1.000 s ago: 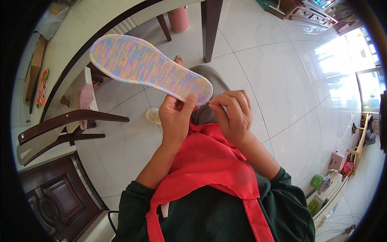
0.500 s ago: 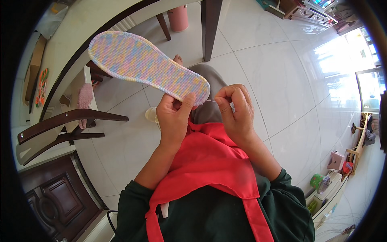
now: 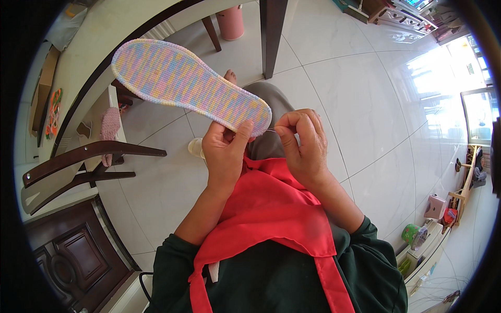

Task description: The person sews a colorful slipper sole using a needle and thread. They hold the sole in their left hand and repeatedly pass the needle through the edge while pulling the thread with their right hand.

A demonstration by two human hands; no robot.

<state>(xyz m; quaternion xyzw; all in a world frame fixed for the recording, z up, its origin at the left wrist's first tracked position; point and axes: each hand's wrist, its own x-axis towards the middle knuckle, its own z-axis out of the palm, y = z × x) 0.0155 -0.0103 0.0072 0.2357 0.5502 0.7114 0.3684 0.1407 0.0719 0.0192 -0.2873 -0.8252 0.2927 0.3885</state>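
A knitted insole (image 3: 190, 83) in pastel pink, yellow and blue, edged with a pale braided rim, slants across the upper middle. My left hand (image 3: 225, 148) grips its near right end, thumb on top and fingers underneath. Just to the right, my right hand (image 3: 303, 138) is closed in a pinch of thumb and forefinger. From that pinch a thin pale thread (image 3: 269, 130) runs to the insole's rim. Whether a needle is also between those fingers cannot be made out. Below both hands lies the red apron (image 3: 276, 208) over my lap.
A pale table (image 3: 112, 31) with a dark edge curves along the upper left, its dark leg (image 3: 272, 39) ahead. At left stands a dark wooden chair (image 3: 94, 151). A pink bin (image 3: 230, 23) sits beneath the table. Low shelving (image 3: 425, 242) lines the right side.
My right hand has shifted slightly left, nearer the insole's rim. The insole's far end has tilted a little to the left, while my left hand keeps its grip.
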